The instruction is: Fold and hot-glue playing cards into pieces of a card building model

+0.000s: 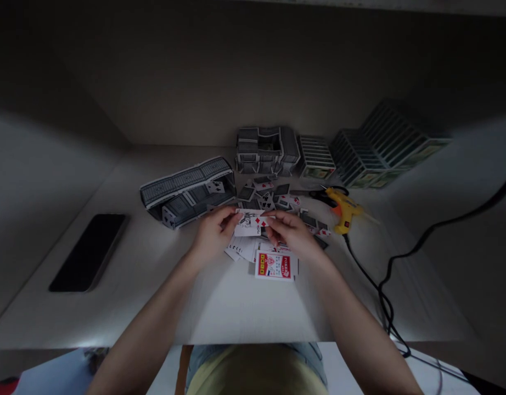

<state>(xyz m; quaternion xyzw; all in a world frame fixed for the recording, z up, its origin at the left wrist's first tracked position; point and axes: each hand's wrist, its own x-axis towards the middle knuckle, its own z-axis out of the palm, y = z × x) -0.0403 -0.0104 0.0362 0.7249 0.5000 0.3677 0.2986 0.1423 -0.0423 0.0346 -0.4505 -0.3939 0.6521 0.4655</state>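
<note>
My left hand (214, 233) pinches a joker playing card (247, 226) by its left edge. In the fingers of my right hand (294, 235) is a red diamond card (262, 221), which lies over the joker's right part. Both cards are face up, just above the desk. Below them, several white playing cards (245, 248) lie spread. A red and white card marked POKER (274, 265) rests nearest to me. Beyond my hands, small cut card pieces (266, 201) lie in a loose heap, some face up and some back up.
A long structure of cards (187, 186) stands at the left, near a black phone (88, 252). At the back are another card structure (267, 151) and stepped card blocks (376, 148). On the right lie a yellow glue gun (347, 211), its black cable (384, 291) and black-handled scissors (319, 194).
</note>
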